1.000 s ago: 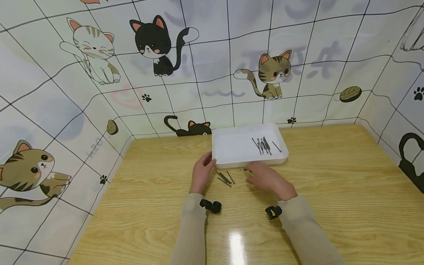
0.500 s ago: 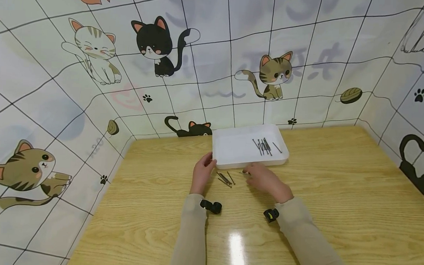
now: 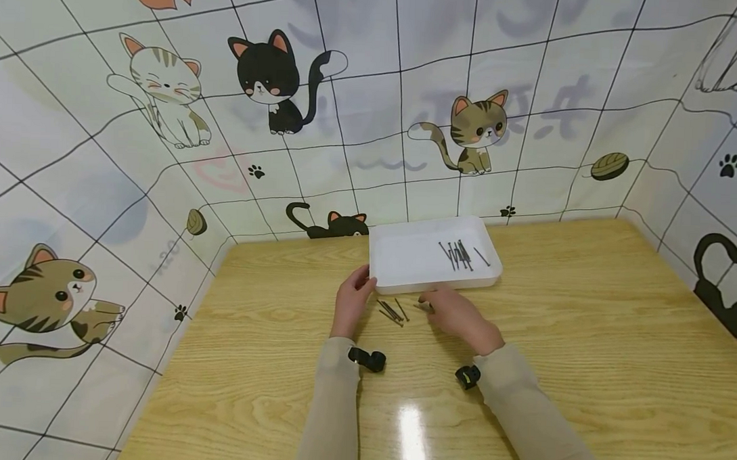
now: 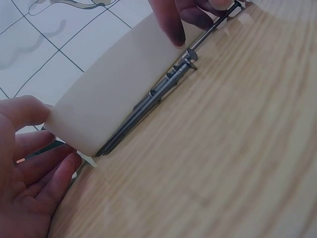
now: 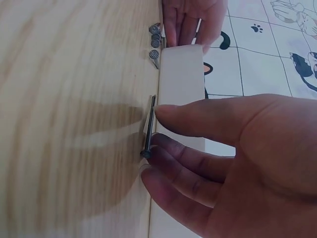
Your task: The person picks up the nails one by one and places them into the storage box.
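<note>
A shallow white tray (image 3: 428, 259) stands near the back of the table, with several nails (image 3: 461, 255) lying inside its right half. My left hand (image 3: 350, 305) holds the tray's front left corner, thumb at the rim and fingers at the side, as the left wrist view shows. Just in front of the tray lies a small bunch of nails (image 3: 391, 311). To their right, my right hand (image 3: 459, 319) has its thumb and curled fingers at a single nail (image 5: 149, 126), close over the tabletop. In the right wrist view the nail's head is at the fingertips, its point by the thumb.
The wood-grain table (image 3: 254, 361) reaches to a cat-patterned backdrop (image 3: 372, 122) at the back and sides. A black wrist camera (image 3: 367, 358) sits on the left sleeve, another wrist camera (image 3: 467, 377) on the right.
My right hand has drawn slightly back from the tray, toward the front of the table, and the single nail has shifted with it. The left hand stays at the tray's corner.
</note>
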{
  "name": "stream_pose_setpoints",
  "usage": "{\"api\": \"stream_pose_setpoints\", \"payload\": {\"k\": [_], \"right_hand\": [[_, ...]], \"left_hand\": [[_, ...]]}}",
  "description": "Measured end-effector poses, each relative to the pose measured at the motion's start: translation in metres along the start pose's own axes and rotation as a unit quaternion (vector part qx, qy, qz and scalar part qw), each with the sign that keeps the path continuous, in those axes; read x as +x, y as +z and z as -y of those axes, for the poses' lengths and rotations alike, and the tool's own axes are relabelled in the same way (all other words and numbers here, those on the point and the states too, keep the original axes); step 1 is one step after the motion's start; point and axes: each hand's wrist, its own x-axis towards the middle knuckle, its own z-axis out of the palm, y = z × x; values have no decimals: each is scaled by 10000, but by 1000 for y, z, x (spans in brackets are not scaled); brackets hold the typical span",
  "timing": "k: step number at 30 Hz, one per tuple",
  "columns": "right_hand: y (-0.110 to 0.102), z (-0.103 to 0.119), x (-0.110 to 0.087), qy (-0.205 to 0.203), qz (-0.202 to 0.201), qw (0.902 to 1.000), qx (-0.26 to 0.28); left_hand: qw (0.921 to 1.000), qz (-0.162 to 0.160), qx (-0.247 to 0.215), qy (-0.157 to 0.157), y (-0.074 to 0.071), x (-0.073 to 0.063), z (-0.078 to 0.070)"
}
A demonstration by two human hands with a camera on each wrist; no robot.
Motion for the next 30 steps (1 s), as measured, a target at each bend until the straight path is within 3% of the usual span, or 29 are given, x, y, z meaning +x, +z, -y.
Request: {"api": "stream_pose_setpoints", "payload": {"k": [13, 30], "right_hand": [[8, 1, 0, -62, -279, 9993, -226], [10, 13, -1, 163, 6, 9997, -153]], "left_hand": [[10000, -4, -10, -57, 3, 0, 1], [10000, -16, 17, -5, 0, -1, 1]]}}
